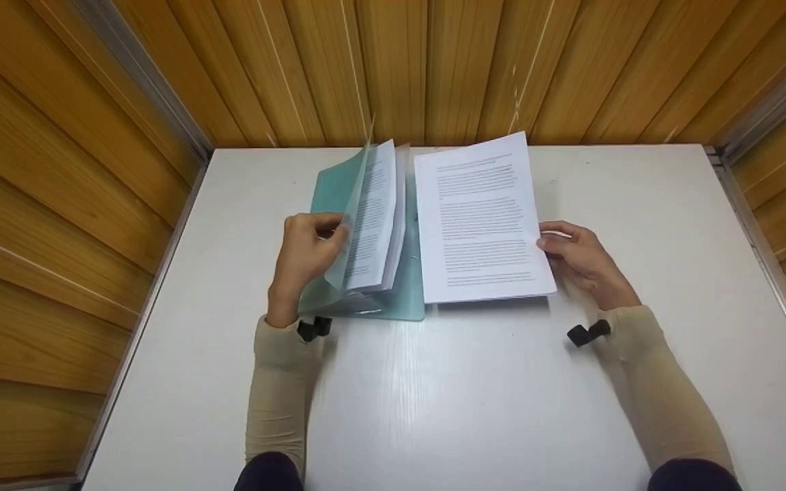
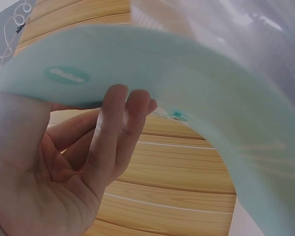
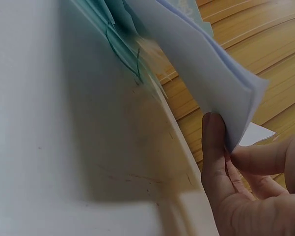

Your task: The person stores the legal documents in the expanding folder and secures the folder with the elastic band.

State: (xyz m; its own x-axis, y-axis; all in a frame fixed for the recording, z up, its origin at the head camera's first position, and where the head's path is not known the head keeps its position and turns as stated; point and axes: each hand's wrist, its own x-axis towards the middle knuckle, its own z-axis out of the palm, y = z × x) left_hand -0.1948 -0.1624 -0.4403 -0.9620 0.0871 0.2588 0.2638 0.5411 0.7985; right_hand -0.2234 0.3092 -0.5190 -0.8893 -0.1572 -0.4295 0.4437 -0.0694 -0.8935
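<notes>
A teal document folder lies on the table with its translucent front cover raised and bent. My left hand pinches that cover by its outer edge. Inside the folder, printed sheets in clear sleeves stand partly upright, leaning like pages. To the right, my right hand pinches a stack of printed paper at its right edge, thumb on the front. The stack is lifted over the table, beside the folder, and its shadow falls below. In the right wrist view several sheets show edge-on between thumb and fingers.
The white table reaches to slatted wooden walls at the back and sides. A metal frame post stands at the back left corner. A white cable hangs at the far upper left of the left wrist view.
</notes>
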